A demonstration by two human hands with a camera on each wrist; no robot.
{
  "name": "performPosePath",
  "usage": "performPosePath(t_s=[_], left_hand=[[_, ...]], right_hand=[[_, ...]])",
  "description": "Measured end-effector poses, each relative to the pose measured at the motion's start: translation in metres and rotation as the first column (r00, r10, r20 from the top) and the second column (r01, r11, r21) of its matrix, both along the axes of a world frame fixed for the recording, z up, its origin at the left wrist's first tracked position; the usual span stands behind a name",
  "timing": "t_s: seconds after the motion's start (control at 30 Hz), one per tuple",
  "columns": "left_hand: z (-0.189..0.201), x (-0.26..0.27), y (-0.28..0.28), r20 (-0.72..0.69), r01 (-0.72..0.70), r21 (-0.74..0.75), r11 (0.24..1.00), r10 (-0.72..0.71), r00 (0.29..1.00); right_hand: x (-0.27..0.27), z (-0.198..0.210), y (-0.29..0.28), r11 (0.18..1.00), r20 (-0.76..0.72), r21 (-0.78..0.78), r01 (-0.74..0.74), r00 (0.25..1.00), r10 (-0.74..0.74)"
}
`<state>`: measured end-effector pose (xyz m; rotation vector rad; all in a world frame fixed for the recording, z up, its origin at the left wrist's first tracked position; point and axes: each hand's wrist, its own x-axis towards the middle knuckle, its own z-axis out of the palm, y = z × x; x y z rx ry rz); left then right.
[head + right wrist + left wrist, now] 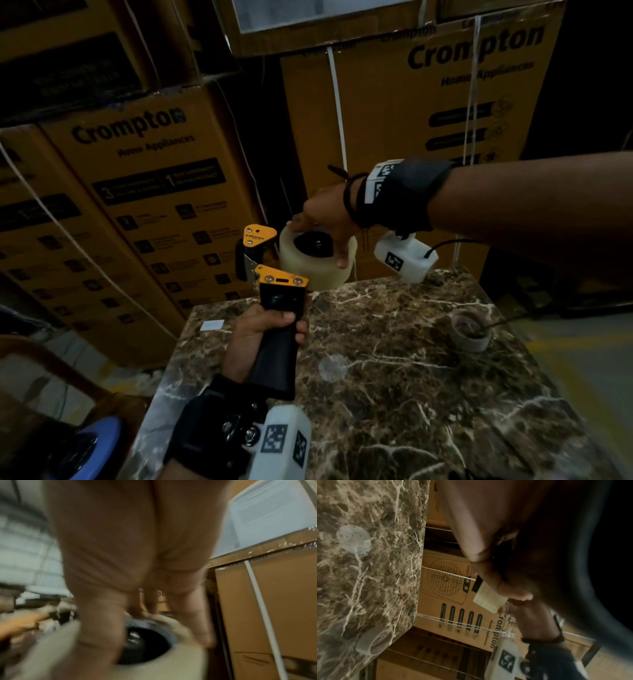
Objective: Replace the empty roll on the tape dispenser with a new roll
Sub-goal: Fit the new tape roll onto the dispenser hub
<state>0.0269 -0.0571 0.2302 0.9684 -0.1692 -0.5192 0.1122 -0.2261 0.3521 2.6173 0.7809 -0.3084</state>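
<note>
The left hand (263,334) is wrapped round the black handle of the tape dispenser (274,298), holding it up above the near edge of the desk (394,394). The right hand (325,219) reaches in from the right, its fingers and thumb curled over the rim of the new roll (317,260), a pale clear roll seated on the dispenser's black hub just beyond the orange plate. On the desk to the right of the dispenser, well apart, the empty roll (471,330) lies as a grey core near the far right edge. A small white slip (212,324) lies on the desk left of the dispenser. Stacked cardboard boxes (161,178) stand close behind the dispenser, crowding the desk's far side.
</note>
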Motion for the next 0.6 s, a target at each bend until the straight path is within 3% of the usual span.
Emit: performPosePath(t_s=[0.17,0.3,0.37,0.47,0.53,0.6], left_hand=[[-0.008,0.004,-0.002,0.074,-0.05,0.098,0.994,0.043,0.996],[-0.012,0.005,-0.002,0.133,-0.153,0.141,0.978,0.134,0.982],[-0.014,0.007,0.0,0.203,-0.226,0.167,0.96,0.191,0.96],[-0.023,0.009,0.003,0.352,-0.33,0.196,0.923,0.248,0.903],[-0.033,0.01,0.003,0.468,-0.388,0.249,0.888,0.24,0.851],[-0.044,0.01,0.005,0.588,-0.484,0.345,0.804,0.217,0.78]], right_hand=[[0.0,-0.02,-0.01,0.919,-0.171,0.25,0.304,0.948,-0.267],[-0.001,-0.031,-0.025,0.868,-0.115,0.442,0.225,0.974,-0.194],[-0.003,-0.032,-0.035,0.719,-0.193,0.642,0.266,0.964,-0.185],[-0.008,-0.039,-0.04,0.382,-0.38,0.819,0.428,0.903,-0.199],[-0.013,-0.047,-0.035,0.294,-0.426,0.834,0.467,0.883,-0.196],[-0.017,-0.059,-0.03,0.281,-0.386,0.862,0.422,0.905,-0.178]])
